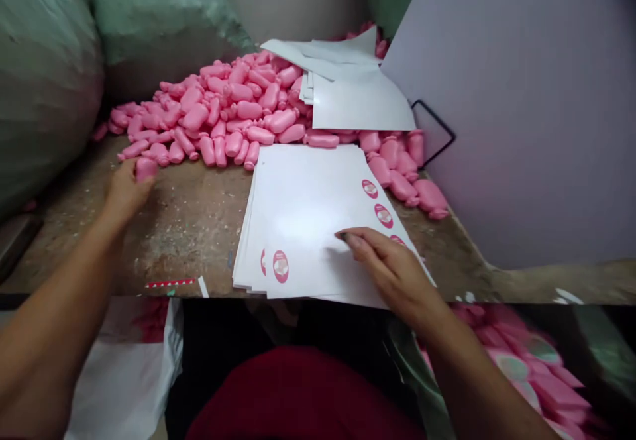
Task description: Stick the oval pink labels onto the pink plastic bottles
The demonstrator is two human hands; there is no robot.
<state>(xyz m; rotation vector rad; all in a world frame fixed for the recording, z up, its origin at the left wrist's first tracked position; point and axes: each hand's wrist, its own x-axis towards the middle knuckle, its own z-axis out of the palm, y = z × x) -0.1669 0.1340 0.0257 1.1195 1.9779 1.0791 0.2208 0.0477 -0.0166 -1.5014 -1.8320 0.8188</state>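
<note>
My left hand [126, 188] is closed round a small pink plastic bottle [146, 169] at the left front of the bottle pile [238, 99]. Over the stack of white sticker sheets [308, 195], my right hand [380, 258] has its thumb and fingers pinched together. A dark spot shows at its fingertips, and I cannot make out whether something is held there. Round pink-and-white stickers [383, 215] run down the top sheet's right side, and another sticker [281, 266] is at its lower left. Much of the sheet's middle is bare white.
Loose white sheets [360, 99] lie on the pile behind the stack. Large greenish sacks [159, 22] stand at the back and left. A pale panel [517, 115] rises at the right. Below the worn table edge are a white bag [122, 380] and more pink bottles [551, 387] with labels.
</note>
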